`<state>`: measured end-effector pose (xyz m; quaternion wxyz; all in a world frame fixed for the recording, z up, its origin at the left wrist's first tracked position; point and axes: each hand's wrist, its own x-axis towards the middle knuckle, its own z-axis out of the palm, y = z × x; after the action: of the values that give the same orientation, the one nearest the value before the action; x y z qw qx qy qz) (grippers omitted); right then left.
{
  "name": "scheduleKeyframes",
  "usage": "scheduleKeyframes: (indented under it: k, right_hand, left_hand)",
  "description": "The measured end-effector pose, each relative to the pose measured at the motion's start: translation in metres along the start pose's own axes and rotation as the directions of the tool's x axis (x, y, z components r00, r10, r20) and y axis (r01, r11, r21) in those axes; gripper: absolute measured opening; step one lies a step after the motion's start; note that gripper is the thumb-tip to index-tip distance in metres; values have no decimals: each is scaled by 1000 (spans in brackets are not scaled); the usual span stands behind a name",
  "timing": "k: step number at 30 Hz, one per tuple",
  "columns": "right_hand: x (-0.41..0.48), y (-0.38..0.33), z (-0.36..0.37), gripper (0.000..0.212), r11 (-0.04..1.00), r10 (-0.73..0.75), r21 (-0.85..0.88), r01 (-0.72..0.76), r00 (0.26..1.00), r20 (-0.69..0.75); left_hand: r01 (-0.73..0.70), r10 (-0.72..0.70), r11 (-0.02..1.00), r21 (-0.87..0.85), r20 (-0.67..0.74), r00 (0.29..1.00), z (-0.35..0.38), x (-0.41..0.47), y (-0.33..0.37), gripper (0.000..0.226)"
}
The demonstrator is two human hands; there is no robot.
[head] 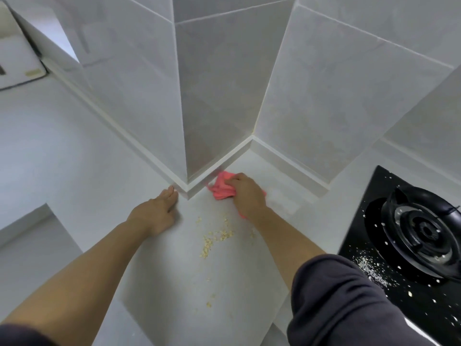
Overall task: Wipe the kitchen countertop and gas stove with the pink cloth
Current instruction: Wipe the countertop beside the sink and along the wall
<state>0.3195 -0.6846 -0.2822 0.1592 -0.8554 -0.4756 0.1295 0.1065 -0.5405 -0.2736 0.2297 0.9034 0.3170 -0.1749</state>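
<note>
The pink cloth (222, 189) is gripped in the curled fingers of the right hand (247, 196) at the worktop's (74, 171) back edge, against the wall. The left hand (156, 213) is laid flat beside it, fingers pressed together. Crumbs (217, 234) are scattered between the forearms.

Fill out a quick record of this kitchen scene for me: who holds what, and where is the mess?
right hand: grips the pink cloth on the countertop, at the base of the wall
left hand: flat on the countertop, fingers straight, holding nothing
counter mess: pale flakes scattered between the forearms
gas stove: black, on the right, speckled with white bits; neither hand touches it
</note>
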Motion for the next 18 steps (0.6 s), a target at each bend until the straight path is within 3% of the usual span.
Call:
scheduleKeyframes:
  k: [5,7,12,14,18]
  right_hand:
    - [-12,-48,22,33,916,-385,180,357,911,151]
    - [-17,-49,15,29,917,-391,176,358,893,221]
    - [-24,-41,-21,18,930,-236,-107,351,796,558]
    - [-24,-40,-35,24,950,-198,-109,293,833,517]
    - [-17,-39,-38,46,939,-228,-196,283,938,263]
  left_hand:
    - [-59,59,998,8,-2,998,-2,-2,-11,64]
    - [-76,76,997,-19,6,997,-5,-4,-16,66]
    - [-154,166,982,112,-105,981,6,-21,-28,60]
    - [-160,187,971,179,-142,972,12,-25,-31,59]
    - [-94,132,963,251,-140,981,17,-24,-34,62]
